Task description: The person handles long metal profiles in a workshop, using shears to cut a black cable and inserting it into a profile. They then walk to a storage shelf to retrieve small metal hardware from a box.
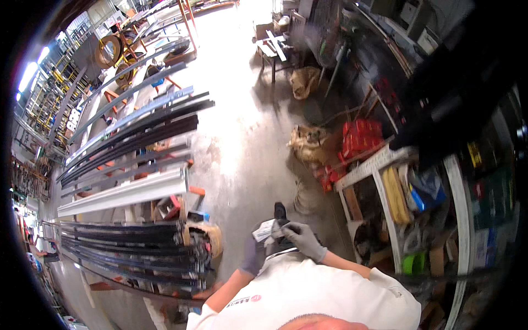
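In front of my body, low in the middle, both hands wear grey gloves and meet close together. My left hand [252, 257] is closed on a small white printed paper or packet [264, 229], which sticks out past its fingers. From the right, my right hand [303, 240] reaches to that white piece, its fingers bent and pressed together near the edge. A small greyish bit shows between the hands, too blurred to name. Below them one dark shoe [280, 210] stands on the floor.
To the left, long black bars [126, 247], a white profile [126, 193] and other metal lengths lie on racks. A white-framed shelf [385, 159] with packages stands at the right, near a red metal object [361, 137]. Sacks [306, 82] sit on the floor ahead.
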{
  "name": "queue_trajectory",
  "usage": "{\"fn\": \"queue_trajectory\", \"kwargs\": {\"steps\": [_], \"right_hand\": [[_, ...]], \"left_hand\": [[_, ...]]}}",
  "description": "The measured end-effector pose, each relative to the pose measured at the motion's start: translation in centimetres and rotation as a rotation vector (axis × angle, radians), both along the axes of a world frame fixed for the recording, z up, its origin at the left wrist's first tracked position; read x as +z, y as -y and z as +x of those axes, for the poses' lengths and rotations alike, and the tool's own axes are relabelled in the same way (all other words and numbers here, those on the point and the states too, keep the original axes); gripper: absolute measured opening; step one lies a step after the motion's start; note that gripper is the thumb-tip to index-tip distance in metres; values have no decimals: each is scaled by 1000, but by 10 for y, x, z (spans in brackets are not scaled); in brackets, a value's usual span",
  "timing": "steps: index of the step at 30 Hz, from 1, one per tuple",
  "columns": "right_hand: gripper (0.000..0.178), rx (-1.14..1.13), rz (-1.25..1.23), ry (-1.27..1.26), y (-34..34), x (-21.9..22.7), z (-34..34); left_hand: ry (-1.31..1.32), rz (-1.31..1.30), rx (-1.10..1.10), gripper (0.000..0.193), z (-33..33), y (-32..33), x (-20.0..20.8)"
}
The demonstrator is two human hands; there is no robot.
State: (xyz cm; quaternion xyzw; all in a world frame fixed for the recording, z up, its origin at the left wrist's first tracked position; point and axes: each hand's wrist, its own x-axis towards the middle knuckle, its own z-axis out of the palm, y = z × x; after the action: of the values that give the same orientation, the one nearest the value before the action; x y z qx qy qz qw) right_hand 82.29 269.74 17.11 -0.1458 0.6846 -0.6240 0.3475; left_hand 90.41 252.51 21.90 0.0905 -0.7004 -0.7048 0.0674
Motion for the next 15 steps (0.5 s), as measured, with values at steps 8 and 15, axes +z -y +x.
{"fn": "queue_trajectory", "kwargs": {"steps": [8, 15], "right_hand": [[26, 260, -33, -85, 161, 77, -256], [19, 162, 83, -148, 261, 41, -428]], "left_hand": [[213, 670, 196, 39, -219, 137, 60], [254, 908, 209, 37, -407, 256, -3]]}}
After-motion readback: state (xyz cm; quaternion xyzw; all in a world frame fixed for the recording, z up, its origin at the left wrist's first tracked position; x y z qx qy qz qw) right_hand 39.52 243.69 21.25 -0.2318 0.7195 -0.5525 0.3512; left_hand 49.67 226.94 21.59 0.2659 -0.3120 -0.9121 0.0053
